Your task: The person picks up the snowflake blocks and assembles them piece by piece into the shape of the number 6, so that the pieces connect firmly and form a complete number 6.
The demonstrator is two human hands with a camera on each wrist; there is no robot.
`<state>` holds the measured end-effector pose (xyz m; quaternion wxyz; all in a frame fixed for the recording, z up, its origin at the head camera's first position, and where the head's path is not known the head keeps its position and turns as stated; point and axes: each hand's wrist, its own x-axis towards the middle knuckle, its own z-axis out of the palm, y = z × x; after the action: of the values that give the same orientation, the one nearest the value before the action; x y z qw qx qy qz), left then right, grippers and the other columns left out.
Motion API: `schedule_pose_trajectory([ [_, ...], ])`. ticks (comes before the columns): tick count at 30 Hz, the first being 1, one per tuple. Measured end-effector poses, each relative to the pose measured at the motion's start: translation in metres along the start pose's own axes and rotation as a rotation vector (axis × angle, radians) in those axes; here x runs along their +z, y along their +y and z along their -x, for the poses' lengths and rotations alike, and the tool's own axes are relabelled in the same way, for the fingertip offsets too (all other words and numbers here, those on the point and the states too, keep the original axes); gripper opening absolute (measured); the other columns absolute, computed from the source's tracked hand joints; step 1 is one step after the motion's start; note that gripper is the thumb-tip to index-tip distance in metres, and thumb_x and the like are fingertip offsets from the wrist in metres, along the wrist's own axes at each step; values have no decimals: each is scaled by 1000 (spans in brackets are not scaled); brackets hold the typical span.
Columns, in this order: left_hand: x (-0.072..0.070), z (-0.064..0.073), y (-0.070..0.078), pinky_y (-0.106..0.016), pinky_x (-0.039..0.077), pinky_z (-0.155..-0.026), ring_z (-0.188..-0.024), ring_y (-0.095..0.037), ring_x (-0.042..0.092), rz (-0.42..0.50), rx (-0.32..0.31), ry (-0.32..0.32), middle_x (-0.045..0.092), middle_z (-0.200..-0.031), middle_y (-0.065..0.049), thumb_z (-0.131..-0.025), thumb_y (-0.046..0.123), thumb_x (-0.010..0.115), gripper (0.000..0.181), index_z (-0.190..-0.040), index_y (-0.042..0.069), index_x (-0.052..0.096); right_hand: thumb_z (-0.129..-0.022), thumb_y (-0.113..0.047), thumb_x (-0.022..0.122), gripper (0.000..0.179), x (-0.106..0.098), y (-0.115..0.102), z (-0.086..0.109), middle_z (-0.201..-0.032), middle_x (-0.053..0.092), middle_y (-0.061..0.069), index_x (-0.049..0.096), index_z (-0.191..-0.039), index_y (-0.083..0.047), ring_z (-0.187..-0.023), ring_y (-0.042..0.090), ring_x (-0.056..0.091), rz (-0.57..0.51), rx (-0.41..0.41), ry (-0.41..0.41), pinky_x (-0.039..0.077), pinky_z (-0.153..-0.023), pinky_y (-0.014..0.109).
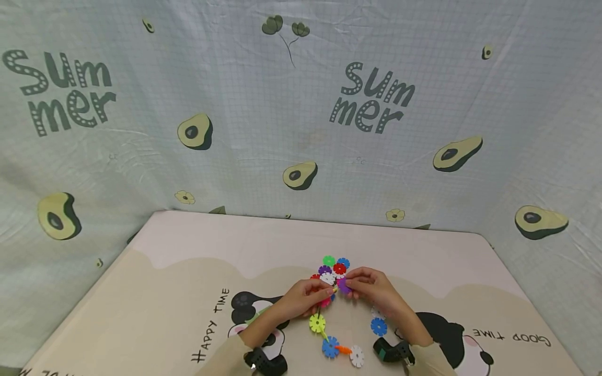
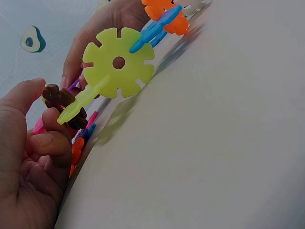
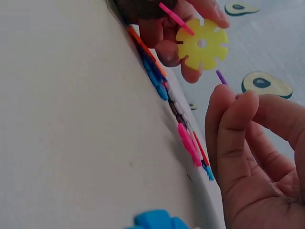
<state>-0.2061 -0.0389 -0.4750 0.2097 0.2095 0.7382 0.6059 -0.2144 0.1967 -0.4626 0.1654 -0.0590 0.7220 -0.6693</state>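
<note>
Pale, gridded cloth [image 1: 249,172] hung behind the table [image 1: 164,297] and along both sides, wrinkled in places. Its prints were avocados [image 1: 195,132], small flowers [image 1: 185,197] and "Summer" [image 1: 371,97] twice, in dotted grey-green letters. The table had rounded far corners and a pink band meeting beige in a wavy edge, with pandas [image 1: 442,331], "Happy Time" [image 1: 210,325] and an upside-down "Good Time" [image 1: 511,337]. The head view's light was soft and even; the wrist views looked dimmer.

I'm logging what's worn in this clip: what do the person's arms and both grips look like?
Left sleeve and right sleeve are beige; a black strapped device sits at the left wrist and right wrist. Left grip and right grip are ungloved.
</note>
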Motion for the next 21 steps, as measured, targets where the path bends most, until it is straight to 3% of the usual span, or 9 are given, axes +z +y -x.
schedule_pose_trajectory([
  [6, 0, 0, -1, -17, 32, -42, -44, -7, 37, 0, 5, -12, 49, -61, 1, -100, 26, 57, 32, -116, -1, 65, -91, -14, 70, 27, 0, 1, 0, -90, 69, 2, 61, -108, 4, -73, 12, 63, -5, -19, -38, 53, -71, 21],
  [14, 1, -2, -4, -16, 31, -42, -42, -6, 36, -18, 8, -34, 48, -59, 2, -100, 24, 56, 31, -115, -2, 65, -90, -13, 70, 35, 4, 0, 1, -93, 69, 3, 58, -109, 14, -74, 11, 66, 44, -108, -89, 55, -75, 23],
  [21, 1, -2, -5, -15, 31, -42, -42, -6, 37, -34, 23, -46, 49, -61, 2, -100, 21, 56, 30, -114, -4, 64, -90, -8, 70, 31, 8, -2, 1, -96, 70, 6, 59, -107, 15, -72, 11, 68, 42, -105, -88, 55, -77, 24],
])
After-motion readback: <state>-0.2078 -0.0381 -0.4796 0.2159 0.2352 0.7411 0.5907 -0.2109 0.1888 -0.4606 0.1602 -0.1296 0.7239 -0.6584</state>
